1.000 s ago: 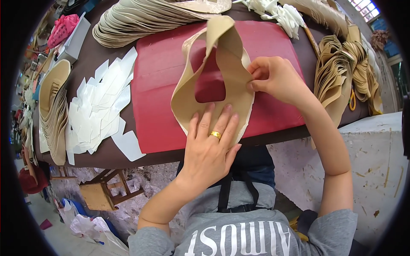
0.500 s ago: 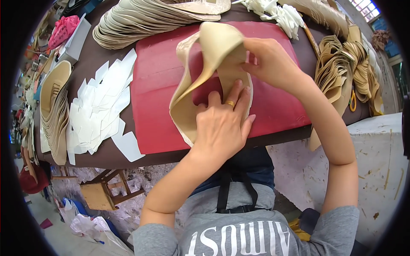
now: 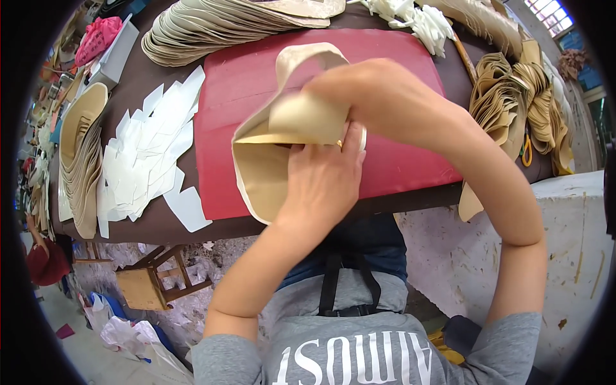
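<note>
A beige, curved, leather-like piece point(image 3: 256, 173), shaped like a shoe upper, lies on a red mat point(image 3: 224, 96) on the table before me. One side of it is folded over toward me, with a blurred flap across its middle. My right hand point(image 3: 378, 90) is closed on this flap from above; its fingertips are partly hidden. Below it, my left hand point(image 3: 324, 179), with a ring on one finger, rests palm down on the piece. Its fingers stretch forward, their tips partly covered by the flap and right hand.
Stacked beige pieces point(image 3: 237, 32) lie behind the mat, with another stack point(image 3: 83, 160) at the far left. White flat cut pieces point(image 3: 144, 154) spread left of the mat. Bundled beige pieces point(image 3: 497, 96) and orange-handled scissors point(image 3: 527, 151) are at the right. A wooden stool point(image 3: 144, 289) stands below the table.
My right hand has swung left and toward me, folding the flap down over the beige piece. The piece has shifted left, and my left hand has moved slightly left with its fingertips now covered.
</note>
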Tool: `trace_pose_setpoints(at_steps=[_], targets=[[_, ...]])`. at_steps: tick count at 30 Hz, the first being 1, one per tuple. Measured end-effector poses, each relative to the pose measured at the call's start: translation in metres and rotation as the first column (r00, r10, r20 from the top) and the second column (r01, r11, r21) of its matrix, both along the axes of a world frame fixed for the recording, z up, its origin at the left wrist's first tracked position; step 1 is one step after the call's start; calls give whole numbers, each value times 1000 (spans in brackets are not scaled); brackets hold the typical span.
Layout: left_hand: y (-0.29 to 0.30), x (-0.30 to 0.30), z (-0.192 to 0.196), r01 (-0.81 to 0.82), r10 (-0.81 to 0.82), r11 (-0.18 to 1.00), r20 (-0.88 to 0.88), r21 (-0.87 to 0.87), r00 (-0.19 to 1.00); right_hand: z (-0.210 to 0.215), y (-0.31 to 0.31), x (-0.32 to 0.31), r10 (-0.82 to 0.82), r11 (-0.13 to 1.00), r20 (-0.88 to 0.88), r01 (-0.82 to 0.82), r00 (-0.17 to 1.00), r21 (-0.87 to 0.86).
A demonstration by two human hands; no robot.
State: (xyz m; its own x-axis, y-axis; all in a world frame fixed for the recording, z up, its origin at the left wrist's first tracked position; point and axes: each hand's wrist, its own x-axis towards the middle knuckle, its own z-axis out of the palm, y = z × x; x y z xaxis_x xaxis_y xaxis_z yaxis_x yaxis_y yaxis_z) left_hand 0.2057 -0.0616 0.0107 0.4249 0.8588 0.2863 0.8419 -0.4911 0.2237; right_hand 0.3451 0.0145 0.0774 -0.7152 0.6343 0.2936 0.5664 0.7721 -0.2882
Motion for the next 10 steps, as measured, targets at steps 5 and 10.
trace_pose_setpoints(at_steps=[5,10], targets=[[-16,-10,-8,57,-42,992,-132,112,990,-21,19,31,-214,974,27,212,976,77],[-36,-5,-13,-44,56,992,-107,114,993,-49,0,37,-526,850,-52,523,849,-66]])
